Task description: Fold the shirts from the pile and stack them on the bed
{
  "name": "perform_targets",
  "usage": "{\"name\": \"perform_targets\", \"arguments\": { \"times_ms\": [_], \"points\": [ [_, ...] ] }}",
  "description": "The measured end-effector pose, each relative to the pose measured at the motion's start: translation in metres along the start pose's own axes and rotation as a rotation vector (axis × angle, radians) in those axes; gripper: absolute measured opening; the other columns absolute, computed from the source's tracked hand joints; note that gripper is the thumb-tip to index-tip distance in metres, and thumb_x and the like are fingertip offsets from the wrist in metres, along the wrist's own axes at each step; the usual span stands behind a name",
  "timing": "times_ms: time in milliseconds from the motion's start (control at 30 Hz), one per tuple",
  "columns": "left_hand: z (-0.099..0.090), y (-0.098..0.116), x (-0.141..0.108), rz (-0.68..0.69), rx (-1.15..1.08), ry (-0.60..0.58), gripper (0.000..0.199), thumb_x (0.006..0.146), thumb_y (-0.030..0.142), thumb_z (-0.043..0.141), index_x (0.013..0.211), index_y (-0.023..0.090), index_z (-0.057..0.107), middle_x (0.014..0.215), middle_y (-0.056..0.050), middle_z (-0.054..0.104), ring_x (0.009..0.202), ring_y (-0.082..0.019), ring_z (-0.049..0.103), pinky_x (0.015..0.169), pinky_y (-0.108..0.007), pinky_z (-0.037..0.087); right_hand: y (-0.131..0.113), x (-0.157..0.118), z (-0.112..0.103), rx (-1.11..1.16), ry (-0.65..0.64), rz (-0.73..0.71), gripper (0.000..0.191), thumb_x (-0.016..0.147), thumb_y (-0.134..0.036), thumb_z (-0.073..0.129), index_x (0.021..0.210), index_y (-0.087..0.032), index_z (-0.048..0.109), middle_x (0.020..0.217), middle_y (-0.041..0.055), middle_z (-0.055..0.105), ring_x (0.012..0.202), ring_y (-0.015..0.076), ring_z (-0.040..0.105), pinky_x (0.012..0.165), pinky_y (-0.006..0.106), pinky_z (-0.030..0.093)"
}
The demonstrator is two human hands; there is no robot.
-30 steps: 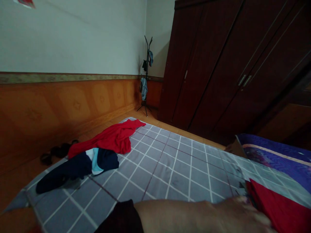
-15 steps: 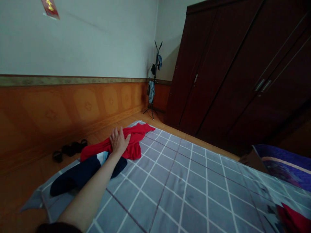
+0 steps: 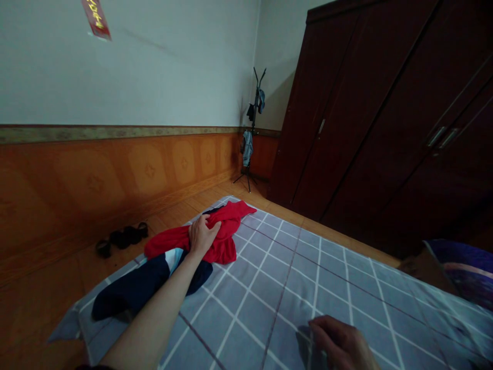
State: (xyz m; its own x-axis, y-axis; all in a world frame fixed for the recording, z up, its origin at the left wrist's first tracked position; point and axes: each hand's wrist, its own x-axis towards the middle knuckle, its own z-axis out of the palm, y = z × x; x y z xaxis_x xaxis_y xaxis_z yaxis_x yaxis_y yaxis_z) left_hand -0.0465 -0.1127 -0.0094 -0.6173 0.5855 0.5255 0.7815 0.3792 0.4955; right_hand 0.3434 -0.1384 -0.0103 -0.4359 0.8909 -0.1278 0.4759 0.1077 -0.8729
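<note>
Head view. Landmark is the sheet (image 3: 277, 308), grey with a white check.

Left hand (image 3: 202, 236) is on the red cloth (image 3: 225, 246), palm down. Fingers (image 3: 199, 224) are curled over a fold and the cloth bunches under them. Can't tell if that's a real grip or just contact. Right hand (image 3: 341, 341) is low on the sheet's near-right side, cut off by the bottom of the frame. Its fingers (image 3: 321, 324) are half curled, with nothing visible in them. Can't tell if they touch the sheet.

Red cloth is near the sheet's far left corner, and its long axis runs from far right to near left. Most of it lies right of and beyond the left fingers, with a tail running left toward the sheet's left edge. Left hand is the nearer one by a long way; right hand is well apart, to the near right.

Navy cloth (image 3: 133, 293) lies next to the red, nearer the camera, along the sheet's left edge, on roughly the same diagonal. It has a pale blue panel (image 3: 173, 259) and the left forearm (image 3: 162, 313) crosses above it. Can't tell if the arm touches it.

Room: the sheet's check runs wide between the red cloth and right hand. Past the left edge are floor (image 3: 46, 308) and sandals (image 3: 122, 237). Past the far edge are a coat stand (image 3: 252, 128) and wardrobe (image 3: 354, 113).
</note>
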Motion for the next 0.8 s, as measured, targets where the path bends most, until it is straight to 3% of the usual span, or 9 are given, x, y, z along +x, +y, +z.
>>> {"name": "perform_targets", "arguments": {
  "times_ms": [133,233,333,400,500,700,800],
  "points": [
    [-0.004,0.013,-0.003,0.101,-0.013,-0.039,0.014,0.085,0.033,0.055,0.084,0.02,0.06,0.088,-0.003,0.065,0.091,-0.02,0.06,0.085,-0.032,0.042,0.009,0.015,0.011,0.158,0.15,0.045,0.049,0.067,-0.063,0.058,0.07,-0.016,0.07,0.051,0.0015,0.054,0.044,0.013,0.045,0.042,0.024,0.036],
    [-0.005,0.032,-0.012,0.197,-0.022,-0.075,0.013,0.087,0.031,0.052,0.08,0.021,0.058,0.099,-0.003,0.063,0.101,-0.018,0.057,0.093,-0.028,0.039,0.015,0.014,0.01,0.203,0.159,0.053,0.051,0.067,-0.063,0.06,0.078,-0.014,0.071,0.053,0.0012,0.055,0.044,0.0126,0.044,0.042,0.024,0.035],
    [-0.003,0.046,-0.021,0.235,-0.001,-0.111,0.015,0.089,0.03,0.049,0.097,0.021,0.058,0.117,-0.006,0.059,0.114,-0.02,0.051,0.097,-0.03,0.037,0.019,0.012,0.009,0.212,0.146,0.027,0.054,0.068,-0.064,0.058,0.08,-0.014,0.071,0.057,0.002,0.056,0.047,0.0136,0.046,0.045,0.025,0.037],
    [0.0,0.048,-0.024,0.204,0.038,-0.127,0.029,0.088,0.03,0.05,0.115,0.019,0.053,0.125,-0.011,0.054,0.119,-0.024,0.048,0.096,-0.035,0.038,0.019,0.011,0.01,0.21,0.148,0.006,0.054,0.07,-0.065,0.057,0.078,-0.013,0.07,0.058,0.0027,0.057,0.05,0.0143,0.047,0.046,0.025,0.037],
    [0.005,0.045,-0.021,0.139,0.107,-0.173,0.043,0.086,0.032,0.053,0.125,0.016,0.047,0.124,-0.015,0.055,0.115,-0.029,0.051,0.092,-0.04,0.039,0.018,0.01,0.011,0.205,0.133,-0.026,0.054,0.073,-0.064,0.055,0.076,-0.013,0.07,0.058,0.0029,0.057,0.052,0.0148,0.048,0.049,0.025,0.038],
    [0.013,0.056,-0.005,0.056,0.145,-0.237,0.023,0.078,0.033,0.06,0.094,0.017,0.065,0.097,-0.013,0.065,0.091,-0.031,0.061,0.086,-0.043,0.04,0.012,0.007,0.009,0.158,0.14,-0.066,0.052,0.078,-0.061,0.051,0.078,-0.012,0.069,0.061,0.0043,0.059,0.058,0.0171,0.052,0.054,0.025,0.04],
    [0.008,0.072,0.003,0.036,0.074,-0.216,0.013,0.077,0.03,0.059,0.077,0.018,0.065,0.088,-0.012,0.066,0.092,-0.031,0.06,0.086,-0.044,0.039,0.011,0.006,0.009,0.158,0.132,-0.075,0.051,0.079,-0.058,0.049,0.078,-0.011,0.069,0.062,0.0046,0.06,0.06,0.0177,0.053,0.055,0.025,0.04]
  ]
}}
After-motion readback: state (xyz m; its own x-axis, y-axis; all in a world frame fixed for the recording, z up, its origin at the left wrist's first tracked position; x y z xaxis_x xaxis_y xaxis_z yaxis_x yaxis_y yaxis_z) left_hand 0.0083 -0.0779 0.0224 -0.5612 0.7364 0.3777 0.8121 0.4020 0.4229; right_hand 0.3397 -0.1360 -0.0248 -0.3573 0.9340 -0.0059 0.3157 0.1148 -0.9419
